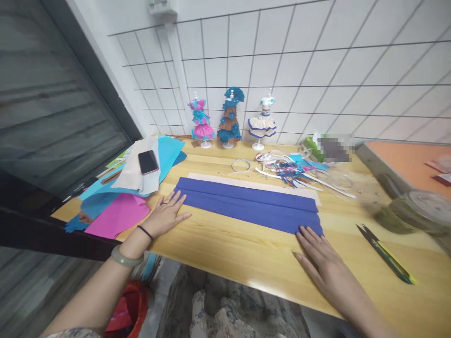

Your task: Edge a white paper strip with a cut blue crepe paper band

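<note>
I have the strip (246, 209) centred on the table (225, 253), a sheet (303, 193) along its 12 o'clock edge. My left hand (165, 216) rests at its 9, my right hand (326, 263) at its 4. Farther out, I have mannequins (230, 119) at 12, scraps (287, 171) at 1, snips (385, 256) at 4, and papers (114, 216) at 9, the phone (148, 162) on top.

Workroom interior

A white, dark-gridded wall (225, 42) rises behind a pale yellow, wood-grained table (225, 251). From a white box (162, 7) at the upper left, white trunking (178, 70) descends the wall. Far left: dark, ribbed panel (45, 103). Right: grey-edged, orange-topped surface (401, 162). Light gleams whitish on the table's near edge.
</note>
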